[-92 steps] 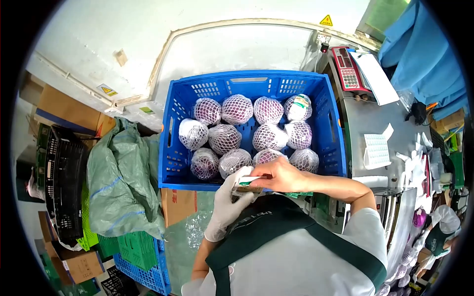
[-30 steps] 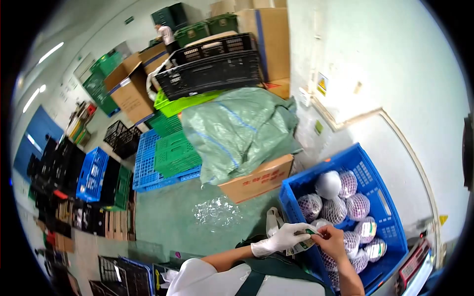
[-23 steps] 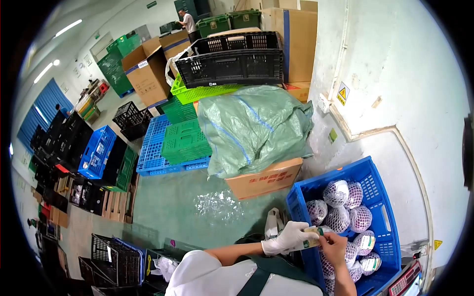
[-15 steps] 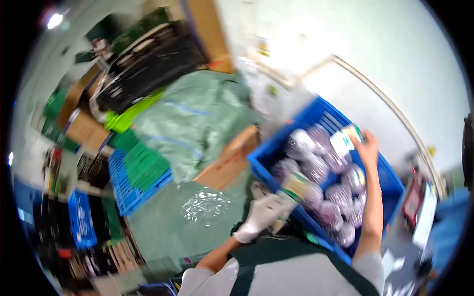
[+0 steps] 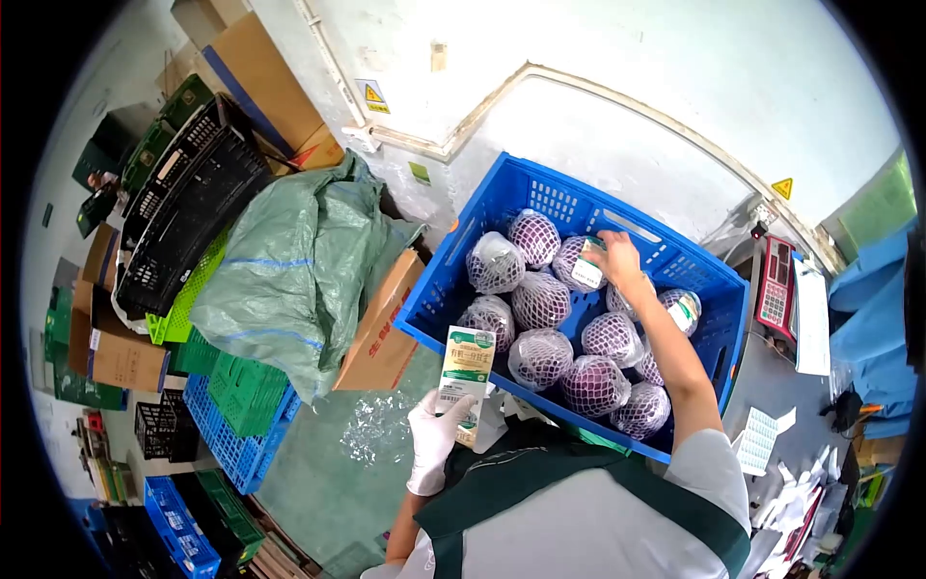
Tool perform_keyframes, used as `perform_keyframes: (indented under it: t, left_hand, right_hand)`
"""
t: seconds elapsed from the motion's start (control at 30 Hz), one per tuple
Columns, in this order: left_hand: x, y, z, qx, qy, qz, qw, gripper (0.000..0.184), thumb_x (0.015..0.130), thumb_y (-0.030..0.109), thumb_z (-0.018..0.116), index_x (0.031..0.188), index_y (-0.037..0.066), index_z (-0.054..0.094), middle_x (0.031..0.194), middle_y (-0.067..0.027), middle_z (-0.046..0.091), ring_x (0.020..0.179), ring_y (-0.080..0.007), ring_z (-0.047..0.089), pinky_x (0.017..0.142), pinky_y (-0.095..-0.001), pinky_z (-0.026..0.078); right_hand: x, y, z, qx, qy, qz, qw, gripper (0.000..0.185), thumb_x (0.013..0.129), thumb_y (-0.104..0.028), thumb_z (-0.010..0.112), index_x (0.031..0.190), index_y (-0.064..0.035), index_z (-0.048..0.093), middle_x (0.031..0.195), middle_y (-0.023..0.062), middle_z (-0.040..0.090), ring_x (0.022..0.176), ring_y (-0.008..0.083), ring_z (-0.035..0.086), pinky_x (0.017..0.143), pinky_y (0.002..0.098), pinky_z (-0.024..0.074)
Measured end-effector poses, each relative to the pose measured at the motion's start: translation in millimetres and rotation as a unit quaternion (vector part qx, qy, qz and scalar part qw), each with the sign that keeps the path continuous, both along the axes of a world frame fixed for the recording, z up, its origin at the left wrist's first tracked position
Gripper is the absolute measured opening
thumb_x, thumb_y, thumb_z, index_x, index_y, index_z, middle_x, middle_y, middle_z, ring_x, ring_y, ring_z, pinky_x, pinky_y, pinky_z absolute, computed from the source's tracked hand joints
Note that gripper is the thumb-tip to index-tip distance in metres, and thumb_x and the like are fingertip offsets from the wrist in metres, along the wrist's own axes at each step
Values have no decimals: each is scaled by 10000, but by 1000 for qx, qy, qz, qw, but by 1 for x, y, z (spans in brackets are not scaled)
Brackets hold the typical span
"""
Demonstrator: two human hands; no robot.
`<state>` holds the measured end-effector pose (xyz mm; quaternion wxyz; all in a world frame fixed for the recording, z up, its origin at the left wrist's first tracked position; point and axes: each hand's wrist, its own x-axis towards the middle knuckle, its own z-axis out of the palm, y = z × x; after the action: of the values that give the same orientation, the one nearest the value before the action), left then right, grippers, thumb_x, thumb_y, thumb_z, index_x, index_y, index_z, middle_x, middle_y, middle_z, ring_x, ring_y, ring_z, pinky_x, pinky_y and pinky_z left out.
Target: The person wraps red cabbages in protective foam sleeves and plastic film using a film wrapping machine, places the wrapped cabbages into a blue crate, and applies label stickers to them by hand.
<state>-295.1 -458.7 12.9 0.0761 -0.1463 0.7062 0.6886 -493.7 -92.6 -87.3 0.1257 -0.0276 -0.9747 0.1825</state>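
Note:
My left hand (image 5: 436,436), in a white glove, is closed round a stack of printed green-and-white labels (image 5: 469,365), held upright outside the near left side of a blue crate (image 5: 569,417). My bare right hand (image 5: 617,259) is inside the crate, its fingers bent at the edge of a label (image 5: 585,273) that lies against a wrapped purple ball (image 5: 568,262). Around it sit several round purple heads that look like red cabbages (image 5: 541,300), each in a white net and clear film. Another label (image 5: 685,312) shows on a head at the right.
A red scale (image 5: 776,282) and papers (image 5: 760,440) lie on the grey table at the right. Left of the crate are a cardboard box (image 5: 384,323) under a green sheet (image 5: 280,261) and a blue pallet (image 5: 253,450). A wall with a pipe rises behind.
My view has turned right and sharpened. My right hand has brought its label down onto a purple head. The label stack in my left hand now stands upright, farther from the crate.

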Motion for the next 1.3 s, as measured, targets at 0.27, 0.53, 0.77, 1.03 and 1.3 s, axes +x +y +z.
perform_keyframes:
  t: [0.27, 0.53, 0.77, 1.03, 1.3]
  left_hand:
    - [-3, 16, 17, -41, 95, -100, 990, 216, 755, 80, 698, 939, -18, 636, 804, -82, 672, 693, -73, 608, 645, -223, 489]
    - [-12, 18, 16, -100, 179, -147, 968, 385, 702, 133, 749, 1033, -2, 606, 835, -84, 670, 739, -120, 638, 698, -250, 501]
    - [-15, 32, 9, 26, 196, -23, 980, 56, 796, -32, 609, 851, -27, 621, 801, -51, 643, 716, -68, 583, 662, -210, 481]
    - [-13, 35, 14, -65, 134, -147, 978, 497, 704, 143, 742, 1127, -16, 533, 932, -98, 651, 860, -81, 597, 770, -251, 484]
    - [-5, 6, 14, 63, 21, -78, 995, 320, 853, -8, 531, 1164, -66, 482, 1056, -110, 609, 959, -129, 579, 846, -252, 455]
  right_hand:
    - [11, -20, -4, 19, -200, 4, 980, 898, 595, -369, 781, 1331, -96, 345, 1371, 198, 328, 1156, 434, 407, 938, 462, 389]
    - [118, -121, 153, -436, -360, 272, 779, 165, 789, -41, 643, 935, 33, 629, 719, 76, 655, 620, 122, 635, 547, 227, 506]
    - [157, -156, 164, -240, -93, 365, 895, 88, 777, -102, 645, 805, -21, 626, 620, 138, 599, 500, 266, 574, 472, 309, 446]
    - [38, -108, 154, -303, 35, 158, 939, 99, 794, -92, 599, 775, -10, 651, 627, 47, 606, 551, 94, 543, 504, 239, 432]
    - [-101, -67, 37, 73, -140, 176, 972, 489, 611, -389, 758, 957, -85, 593, 882, 156, 644, 883, 347, 606, 747, 448, 482]
